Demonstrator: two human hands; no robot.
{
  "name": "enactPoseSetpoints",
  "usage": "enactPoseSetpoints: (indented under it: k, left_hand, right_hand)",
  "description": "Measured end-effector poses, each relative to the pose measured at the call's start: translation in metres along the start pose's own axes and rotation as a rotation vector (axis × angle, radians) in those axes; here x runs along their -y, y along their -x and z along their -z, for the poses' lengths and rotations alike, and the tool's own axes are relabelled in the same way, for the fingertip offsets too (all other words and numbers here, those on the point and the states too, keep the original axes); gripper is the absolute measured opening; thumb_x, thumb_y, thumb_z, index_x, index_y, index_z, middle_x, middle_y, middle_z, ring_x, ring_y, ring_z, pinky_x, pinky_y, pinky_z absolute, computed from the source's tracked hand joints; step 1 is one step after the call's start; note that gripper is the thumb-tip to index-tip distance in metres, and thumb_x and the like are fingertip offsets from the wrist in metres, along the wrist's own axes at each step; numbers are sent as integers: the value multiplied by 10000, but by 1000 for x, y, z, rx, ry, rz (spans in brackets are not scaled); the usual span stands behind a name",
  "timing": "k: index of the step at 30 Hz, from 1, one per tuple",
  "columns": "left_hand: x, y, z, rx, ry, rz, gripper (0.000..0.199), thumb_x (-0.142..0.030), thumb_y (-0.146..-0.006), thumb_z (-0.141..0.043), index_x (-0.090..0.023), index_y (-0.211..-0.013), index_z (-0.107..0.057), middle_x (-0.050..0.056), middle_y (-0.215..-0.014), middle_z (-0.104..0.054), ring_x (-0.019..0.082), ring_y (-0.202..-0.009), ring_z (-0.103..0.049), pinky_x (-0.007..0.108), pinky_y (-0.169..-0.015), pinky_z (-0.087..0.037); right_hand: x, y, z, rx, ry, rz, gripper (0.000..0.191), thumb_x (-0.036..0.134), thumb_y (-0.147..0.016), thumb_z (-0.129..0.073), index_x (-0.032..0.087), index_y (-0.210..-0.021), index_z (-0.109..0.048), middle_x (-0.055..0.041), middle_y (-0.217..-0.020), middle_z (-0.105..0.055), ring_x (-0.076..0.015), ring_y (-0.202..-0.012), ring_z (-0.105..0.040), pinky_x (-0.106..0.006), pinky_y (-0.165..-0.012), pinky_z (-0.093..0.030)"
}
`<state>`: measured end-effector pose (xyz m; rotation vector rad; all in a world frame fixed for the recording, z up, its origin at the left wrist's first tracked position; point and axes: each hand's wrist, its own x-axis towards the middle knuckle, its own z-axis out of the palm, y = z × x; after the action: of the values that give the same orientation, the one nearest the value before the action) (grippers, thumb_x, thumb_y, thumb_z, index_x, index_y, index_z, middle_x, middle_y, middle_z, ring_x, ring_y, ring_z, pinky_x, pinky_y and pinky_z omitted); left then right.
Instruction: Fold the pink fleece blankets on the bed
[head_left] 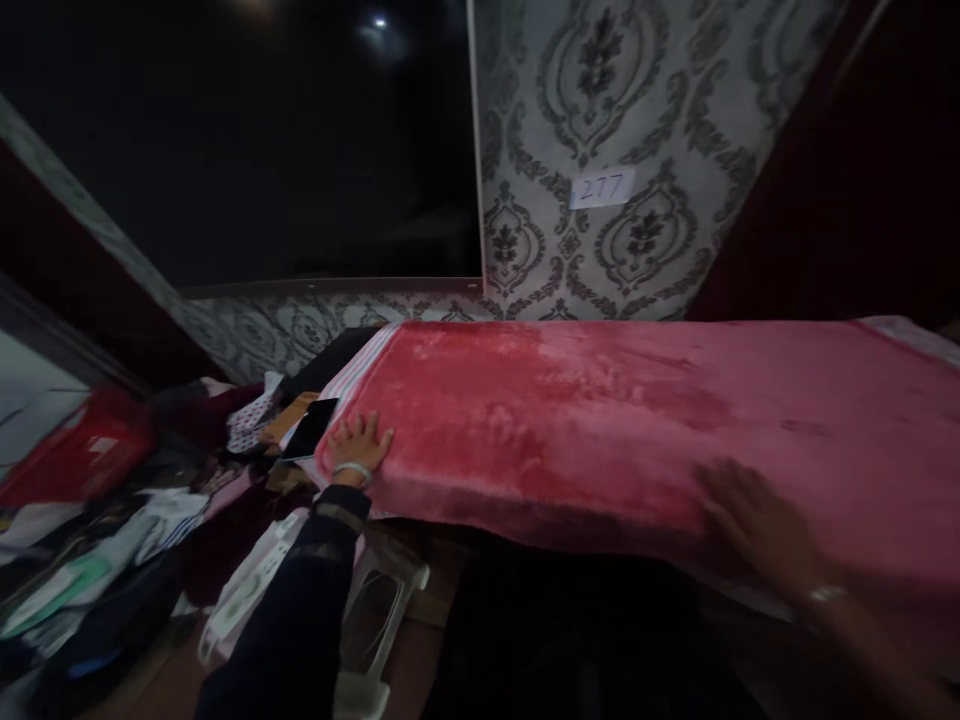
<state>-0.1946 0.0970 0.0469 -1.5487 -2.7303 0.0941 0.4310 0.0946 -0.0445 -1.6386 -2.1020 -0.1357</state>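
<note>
A pink-red plush blanket (pixel 480 410) lies spread over a long, low surface against the wall, its front edge hanging down. My left hand (pixel 358 446) rests flat on the blanket's left end, fingers spread, close to a striped border (pixel 361 365). Toward the right, my right hand (pixel 757 520) is over the blanket's front part, blurred by motion, with its fingers stretched out and nothing in it. Whether that hand presses on the cloth I cannot tell. Just left of my left hand lies a dark, flat phone-like object (pixel 311 428).
A large dark screen (pixel 300 150) hangs on the patterned wall, with a paper marked 277 (pixel 602 188) to its right. Piled clothes (pixel 165 520) and a red bag-like item (pixel 82 450) fill the left side. A white plastic stool (pixel 386 600) stands below the blanket's edge.
</note>
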Motion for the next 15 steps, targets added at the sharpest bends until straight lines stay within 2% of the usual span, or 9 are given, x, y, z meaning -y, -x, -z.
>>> enactPoseSetpoints:
  k: [2,6,8,10,12,13,15]
  left_hand:
    - [-2,-1,4,13,11,6,766,-630,-965,-301,-240,-1624,-298,128,-1702,-245,440,-1557,-178,687,-1199,-204]
    - [-29,1,16,18,86,-35,793,-629,-969,-281,-215,-1643,-227,130,-1714,-209,404,-1570,-159,647,-1221,-207]
    - [-46,4,16,20,90,-126,759,-589,-983,-284,-230,-1647,-208,98,-1727,-168,369,-1585,-113,623,-1241,-177]
    - [-58,7,13,33,70,-175,734,-571,-985,-305,-248,-1641,-238,79,-1726,-170,378,-1583,-110,632,-1242,-168]
    - [-62,7,9,28,55,-168,726,-577,-984,-311,-255,-1633,-270,82,-1719,-197,399,-1574,-143,643,-1231,-186]
    - [-61,5,7,20,53,-164,728,-582,-982,-309,-256,-1632,-274,85,-1718,-202,403,-1571,-153,642,-1228,-196]
    - [-59,2,4,0,57,-168,732,-586,-981,-297,-255,-1634,-267,85,-1718,-204,402,-1570,-157,638,-1226,-204]
  right_hand:
    - [48,-29,-6,140,33,14,640,516,-992,-265,223,-1433,-624,-169,-1523,-511,-348,-1441,-428,-573,-1126,-415]
    - [172,-89,-9,360,26,180,556,428,-1011,-428,206,-1510,-533,-141,-1616,-392,-312,-1509,-329,-531,-1195,-333]
    - [230,-107,-10,396,-26,290,574,418,-1020,-464,207,-1555,-464,-122,-1632,-370,-301,-1513,-318,-507,-1208,-301]
    - [272,-115,-14,343,-96,394,535,385,-1066,-368,209,-1570,-417,-86,-1648,-348,-300,-1516,-299,-534,-1190,-295]
    - [292,-117,-20,343,-107,416,513,392,-1086,-325,229,-1563,-418,-58,-1642,-362,-299,-1507,-311,-556,-1181,-284]
    - [292,-117,-22,345,-107,407,510,407,-1088,-324,245,-1562,-418,-39,-1641,-364,-293,-1509,-305,-553,-1188,-272]
    - [276,-114,-24,373,-95,356,533,458,-1073,-372,262,-1566,-419,-25,-1643,-361,-287,-1521,-285,-539,-1207,-255]
